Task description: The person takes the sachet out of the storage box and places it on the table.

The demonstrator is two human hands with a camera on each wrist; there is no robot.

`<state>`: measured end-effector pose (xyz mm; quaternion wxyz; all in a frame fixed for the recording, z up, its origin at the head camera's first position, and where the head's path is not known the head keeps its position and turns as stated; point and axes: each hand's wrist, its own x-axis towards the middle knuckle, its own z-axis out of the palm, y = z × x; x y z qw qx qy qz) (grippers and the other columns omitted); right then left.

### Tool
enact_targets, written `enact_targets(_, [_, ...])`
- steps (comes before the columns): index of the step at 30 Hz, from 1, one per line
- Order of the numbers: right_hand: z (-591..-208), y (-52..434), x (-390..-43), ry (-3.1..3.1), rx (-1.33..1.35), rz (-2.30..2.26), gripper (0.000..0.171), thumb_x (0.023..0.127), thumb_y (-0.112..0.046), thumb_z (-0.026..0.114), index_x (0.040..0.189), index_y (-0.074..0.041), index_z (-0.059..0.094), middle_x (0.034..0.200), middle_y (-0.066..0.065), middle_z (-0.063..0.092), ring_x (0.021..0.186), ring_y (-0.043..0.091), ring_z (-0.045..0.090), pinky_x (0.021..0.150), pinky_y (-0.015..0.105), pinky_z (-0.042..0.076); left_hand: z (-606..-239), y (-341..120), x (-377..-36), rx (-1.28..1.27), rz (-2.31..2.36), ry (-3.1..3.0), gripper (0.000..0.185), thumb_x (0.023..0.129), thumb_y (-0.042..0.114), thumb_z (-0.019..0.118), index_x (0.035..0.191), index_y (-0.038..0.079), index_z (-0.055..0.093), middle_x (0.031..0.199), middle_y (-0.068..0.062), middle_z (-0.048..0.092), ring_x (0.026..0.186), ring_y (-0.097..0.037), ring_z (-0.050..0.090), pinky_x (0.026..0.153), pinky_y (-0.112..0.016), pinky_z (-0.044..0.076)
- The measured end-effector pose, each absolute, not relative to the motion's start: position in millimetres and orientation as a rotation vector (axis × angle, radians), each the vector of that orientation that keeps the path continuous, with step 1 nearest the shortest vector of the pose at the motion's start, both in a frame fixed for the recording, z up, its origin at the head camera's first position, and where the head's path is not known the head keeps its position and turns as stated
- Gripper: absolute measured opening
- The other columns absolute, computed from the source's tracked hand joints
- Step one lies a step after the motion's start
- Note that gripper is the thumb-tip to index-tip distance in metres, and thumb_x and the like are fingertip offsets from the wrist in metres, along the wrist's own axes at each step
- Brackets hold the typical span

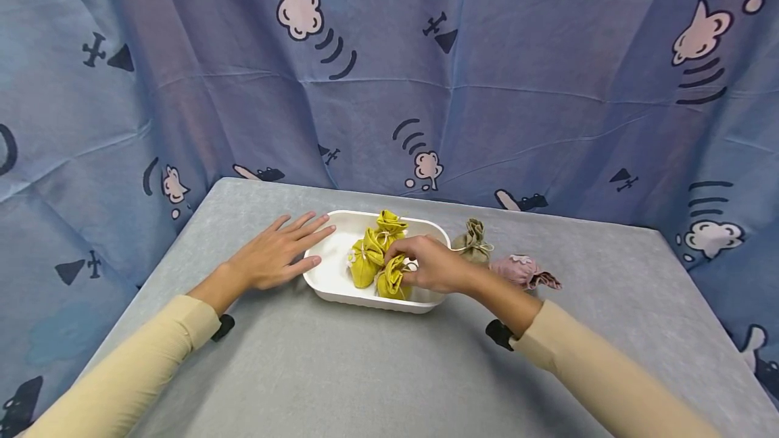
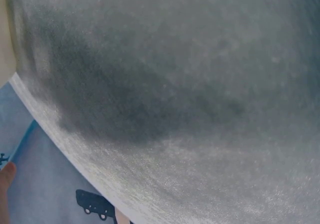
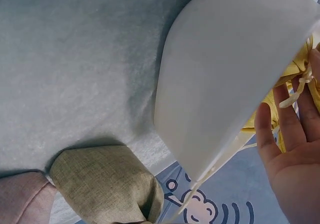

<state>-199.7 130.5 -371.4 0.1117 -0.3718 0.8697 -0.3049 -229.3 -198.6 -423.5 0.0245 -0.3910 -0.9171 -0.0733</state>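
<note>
A white tray [image 1: 331,257] on the table holds three yellow drawstring pouches. My right hand [image 1: 433,263] reaches over its right end and pinches the gathered top of the nearest yellow pouch [image 1: 389,282]. Beside that one stand the left yellow pouch [image 1: 364,265] and the far yellow pouch [image 1: 390,222], both upright. In the right wrist view, the fingers curl among yellow cloth and a pale cord [image 3: 295,96] behind the tray wall. My left hand [image 1: 276,253] has its fingers spread, with fingertips right at the tray's left rim. Only a sliver of it shows in the left wrist view.
An olive-grey pouch [image 1: 471,245] sits just right of the tray, partly behind my right hand. Beyond it a pink pouch [image 1: 514,269] lies on its side. The grey table [image 1: 341,370] ends at a blue patterned curtain [image 1: 377,86] at the back.
</note>
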Motion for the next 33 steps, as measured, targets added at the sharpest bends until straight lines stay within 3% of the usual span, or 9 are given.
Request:
enact_targets(8, [-369.7,129.7,-197.6,2.625,-1.084,-0.846,0.026,0.077,0.01,0.072,0.095,-0.009,0.071,0.097,-0.001,0.073,0.097,0.016,0.067,0.09,0.037,0.053,-423.9,-198.6,-229.5,-1.213,-0.225,-2.838,0.063,0.105,0.052,0.036,0.16,0.026,0.022,0.165,0.001,0.02,0.151,-0.029,0.019,0.115,-0.063,0.018])
enact_targets(33, [-346.8,155.4,-198.5,2.714,-1.022,-0.948,0.024,0.081,0.011,0.07,0.097,-0.006,0.073,0.096,0.001,0.073,0.093,0.018,0.069,0.086,0.04,0.055,-422.2,-196.9,-227.8,-1.207,-0.211,-2.837,0.063,0.105,0.051,0.039,0.16,0.025,0.023,0.165,0.001,0.02,0.151,-0.029,0.019,0.115,-0.063,0.018])
